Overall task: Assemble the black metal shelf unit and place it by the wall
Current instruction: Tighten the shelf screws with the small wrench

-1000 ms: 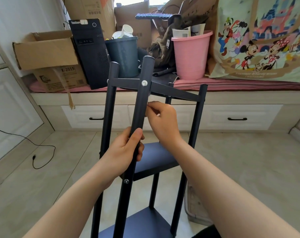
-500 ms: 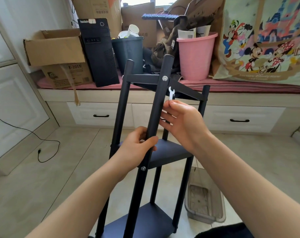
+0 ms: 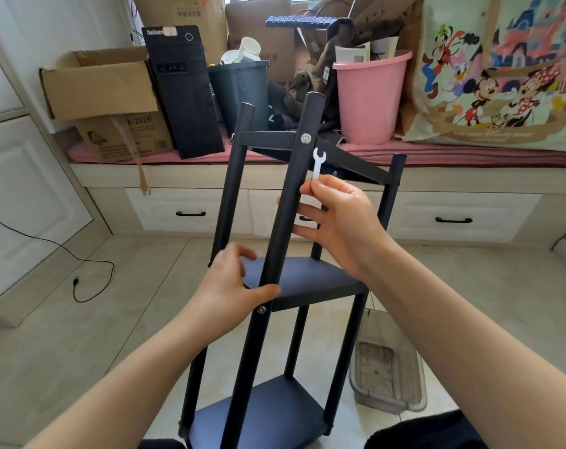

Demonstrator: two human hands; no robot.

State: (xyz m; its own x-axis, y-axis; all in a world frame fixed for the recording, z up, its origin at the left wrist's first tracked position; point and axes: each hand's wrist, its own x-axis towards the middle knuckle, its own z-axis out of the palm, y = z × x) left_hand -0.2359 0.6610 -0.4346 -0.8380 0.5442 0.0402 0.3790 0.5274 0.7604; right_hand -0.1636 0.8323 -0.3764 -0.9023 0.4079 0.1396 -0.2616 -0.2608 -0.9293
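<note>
The black metal shelf unit stands upright on the tiled floor in front of me, with three dark shelves between its round posts. A silver bolt head shows on the near post at the top shelf. My right hand pinches a small white wrench, jaws up, just right of that post and below the bolt. My left hand is at the near post by the middle shelf, thumb pressed on the post and fingers spread loosely behind it.
A clear plastic tub lies on the floor right of the shelf's base. Behind is a drawer bench piled with cardboard boxes, a black computer tower, a dark bin, a pink bin and a cartoon bag. A black cable lies at left.
My right hand came off the near post and now holds the white wrench up beside the post. My left hand slid down the post and loosened its grip.
</note>
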